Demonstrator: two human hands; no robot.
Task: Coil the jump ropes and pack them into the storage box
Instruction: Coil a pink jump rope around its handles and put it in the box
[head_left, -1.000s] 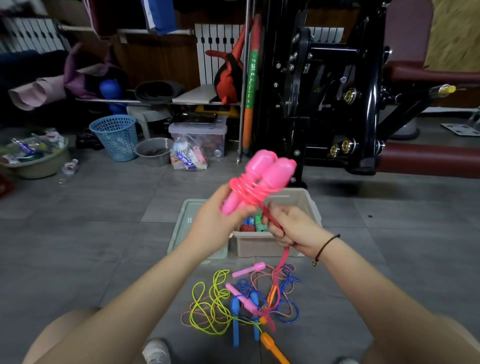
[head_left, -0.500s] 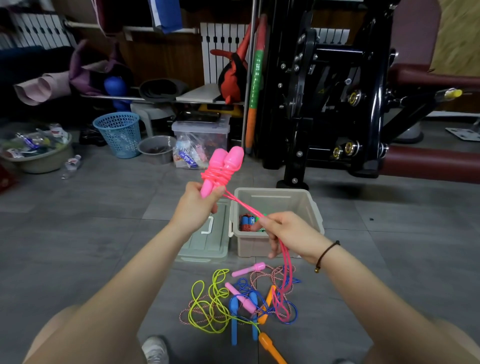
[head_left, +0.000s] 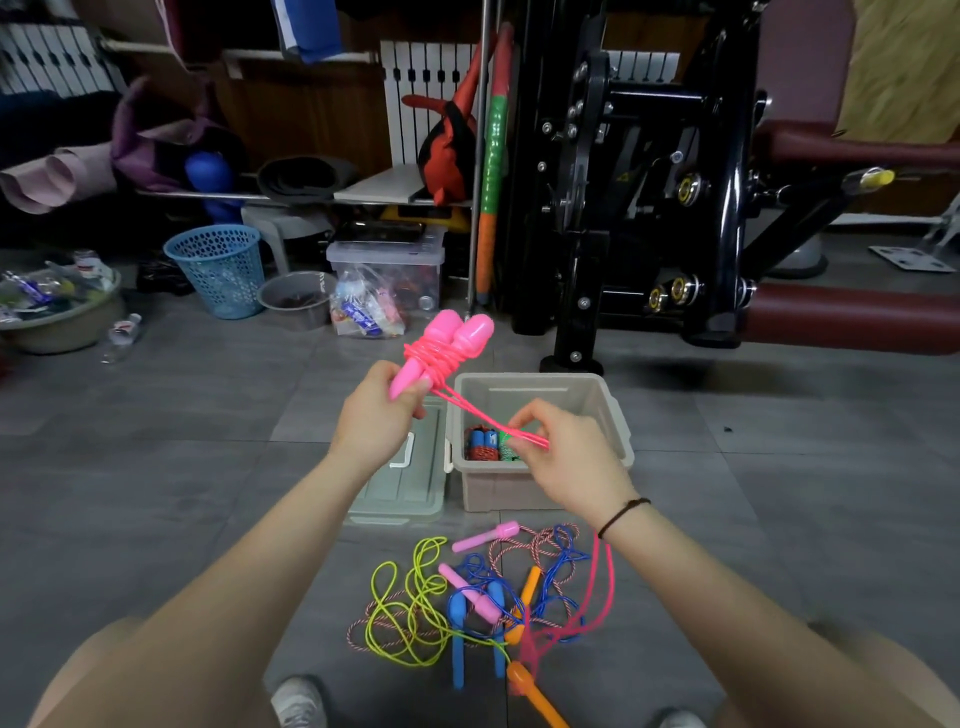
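Observation:
My left hand grips the two pink jump rope handles, held side by side with several turns of pink cord wound round them. My right hand pinches the loose pink cord, stretched taut above the beige storage box. The cord's tail hangs from that hand down to the floor. Inside the box lie coiled ropes in blue, red and green. In front of the box, a tangled pile of ropes with yellow, blue, orange and pink parts lies on the floor.
The box's lid lies flat to its left. A black gym machine stands behind the box. A blue basket, a grey bowl, a clear bin and clutter line the back left. My shoe shows below.
My left hand has swung the handles left and then partway back right. My right hand has slid along the cord and now holds it taut over the box.

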